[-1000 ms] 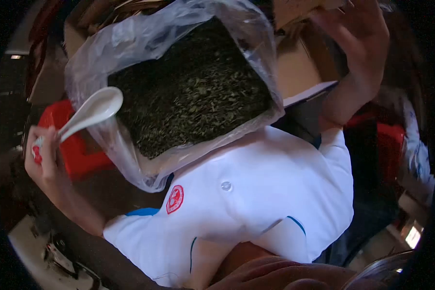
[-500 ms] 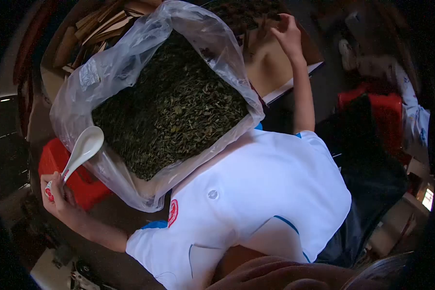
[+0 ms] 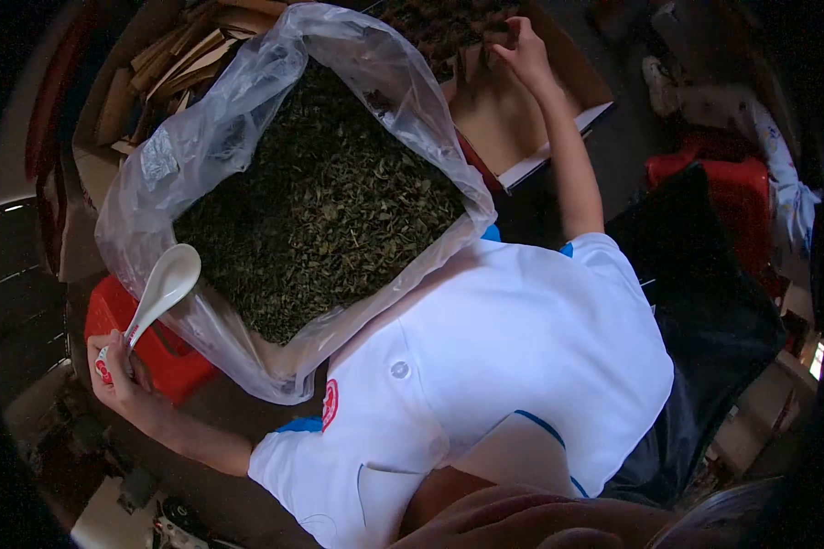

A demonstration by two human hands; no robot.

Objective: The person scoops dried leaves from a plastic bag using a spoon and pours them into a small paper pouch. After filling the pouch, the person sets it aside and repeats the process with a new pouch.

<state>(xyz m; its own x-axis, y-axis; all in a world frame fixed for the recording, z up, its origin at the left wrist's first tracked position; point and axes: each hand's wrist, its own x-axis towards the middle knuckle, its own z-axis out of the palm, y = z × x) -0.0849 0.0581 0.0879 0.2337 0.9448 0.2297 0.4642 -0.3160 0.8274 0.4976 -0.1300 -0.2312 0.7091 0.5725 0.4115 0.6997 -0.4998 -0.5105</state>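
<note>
My left hand (image 3: 124, 371) is closed around the handle of a white spoon (image 3: 169, 279) with red print. The spoon's bowl is beside the left edge of a clear plastic bag (image 3: 215, 137), and no leaves show in it. Dried dark green leaves (image 3: 339, 201) fill the wide-open bag. At the upper right, my right hand (image 3: 525, 57) is over an open cardboard box (image 3: 494, 133), thumb and fingers curved and apart, with nothing visible between them. Rows of small dark brown things (image 3: 444, 27) lie in the box, their details unclear.
Folded cardboard pieces (image 3: 188, 55) fill a carton at the upper left. A red plastic stool (image 3: 178, 371) is below the bag's left side, and another red stool (image 3: 746, 197) is at the right. Black material (image 3: 705, 302) lies beside my white shirt.
My right hand has shifted slightly left and up over the box. My left hand still grips the spoon and has moved slightly right in view. The whole view has shifted a little.
</note>
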